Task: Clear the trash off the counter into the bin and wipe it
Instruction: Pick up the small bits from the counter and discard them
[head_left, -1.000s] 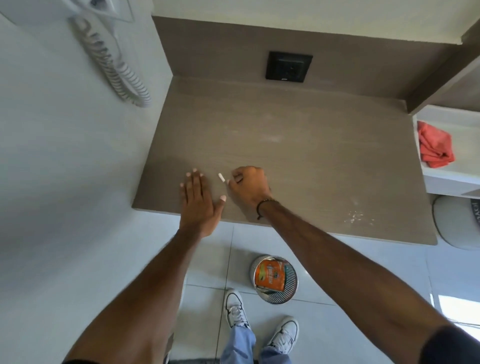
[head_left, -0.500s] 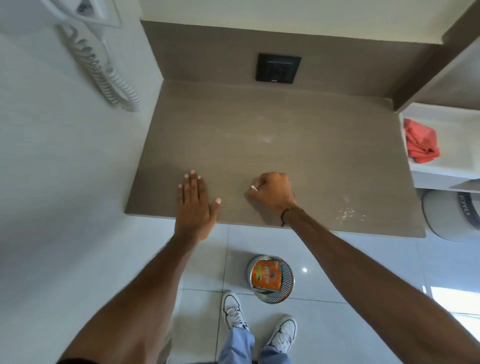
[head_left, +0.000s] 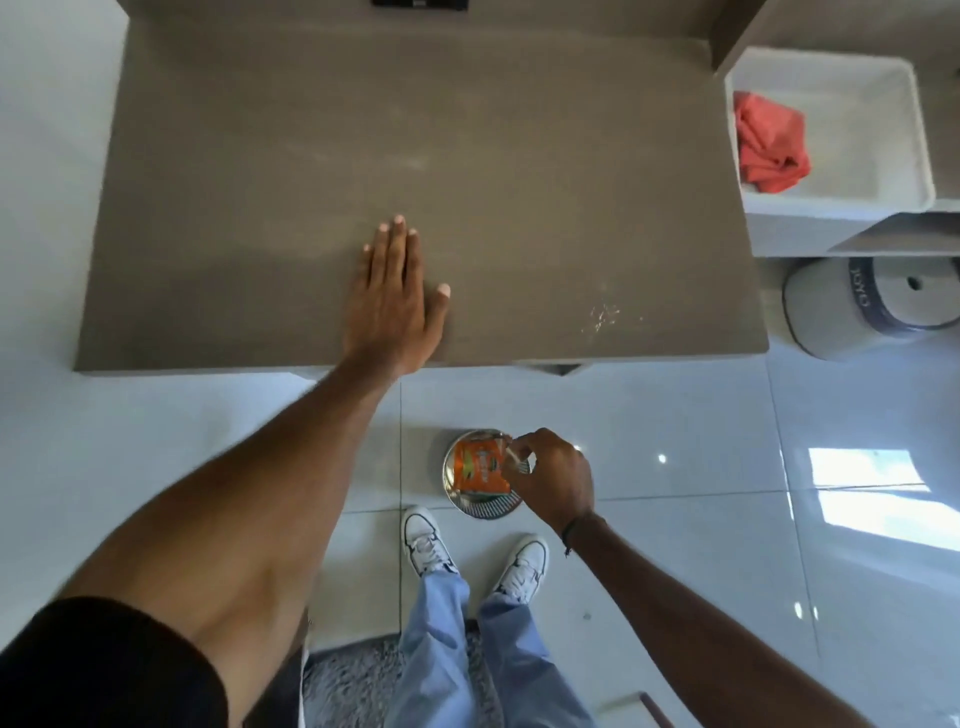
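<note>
Left hand (head_left: 395, 306): flat on the surface (head_left: 260, 156), palm down, fingers spread a little, holding nothing.
Right hand (head_left: 550, 478): off the surface, held over the bin (head_left: 483, 512) on the floor, fingertips drawn together as if pinching; too blurred to tell whether a scrap sits between them.
Bin: round, metal, standing on the tiles just in front of the white shoes (head_left: 524, 564); already holds an orange packet (head_left: 475, 467).
Surface: no large litter in view; a patch of pale crumbs (head_left: 602, 317) near the front right edge, plus faint dusty smears toward the middle.
Red cloth (head_left: 769, 140): crumpled in the white tray (head_left: 857, 104) to the right, well apart from both hands, untouched.
Done, by the look of it: bigger trash binned, a last small piece probably at the drop.
Left: crumbs to gather, cloth to fetch, whole surface to wipe.
Progress: roughly half, wiping not yet begun.
</note>
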